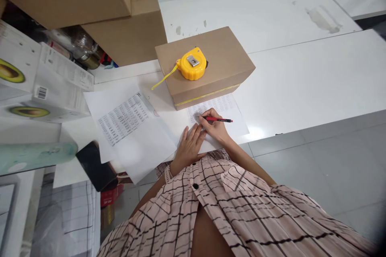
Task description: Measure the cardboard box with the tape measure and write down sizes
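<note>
My right hand [215, 128] is closed around a red and black pen [221, 119], its tip on a printed sheet [238, 122]. The sheet carries rows of small text and lies partly behind a brown cardboard box [211, 84]. Flat on the near edge of that sheet rests my left hand [189, 146], fingers stretched out and holding nothing. On top of the box lies a yellow tape measure [193, 64] with a yellow wrist strap. More printed pages [144, 144] overlap to the left of my left hand.
Large cardboard boxes [138, 32] stand at the back left. White boxes with avocado pictures [66, 72] line the left side. A dark phone-like object [95, 166] and a pale green bottle [36, 156] are at the lower left. The white table's front edge [301, 126] runs at right.
</note>
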`<move>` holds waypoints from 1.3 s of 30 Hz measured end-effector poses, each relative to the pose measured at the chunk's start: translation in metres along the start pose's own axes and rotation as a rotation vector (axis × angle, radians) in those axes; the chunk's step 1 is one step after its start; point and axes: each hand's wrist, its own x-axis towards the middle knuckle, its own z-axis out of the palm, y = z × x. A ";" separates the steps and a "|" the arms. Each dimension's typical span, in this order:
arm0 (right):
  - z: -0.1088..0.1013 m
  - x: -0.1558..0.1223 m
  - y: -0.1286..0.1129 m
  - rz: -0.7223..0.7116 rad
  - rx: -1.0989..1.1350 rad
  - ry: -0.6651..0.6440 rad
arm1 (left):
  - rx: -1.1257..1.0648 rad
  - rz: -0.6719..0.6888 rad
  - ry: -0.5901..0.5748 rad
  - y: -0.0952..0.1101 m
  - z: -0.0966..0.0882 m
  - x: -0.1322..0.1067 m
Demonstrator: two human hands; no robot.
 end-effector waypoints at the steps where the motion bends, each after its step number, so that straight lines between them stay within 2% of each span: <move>1: 0.001 0.000 0.001 0.005 -0.016 0.018 | -0.002 0.000 0.000 0.000 0.000 0.000; 5: 0.003 -0.002 0.004 -0.021 -0.073 0.073 | -0.009 0.002 0.001 0.000 0.000 0.000; 21: 0.003 0.000 0.002 -0.020 -0.243 0.022 | -0.031 -0.003 -0.010 0.000 0.001 0.000; 39: 0.004 0.000 0.004 -0.021 -0.196 0.040 | -0.028 -0.004 0.001 -0.001 0.002 0.000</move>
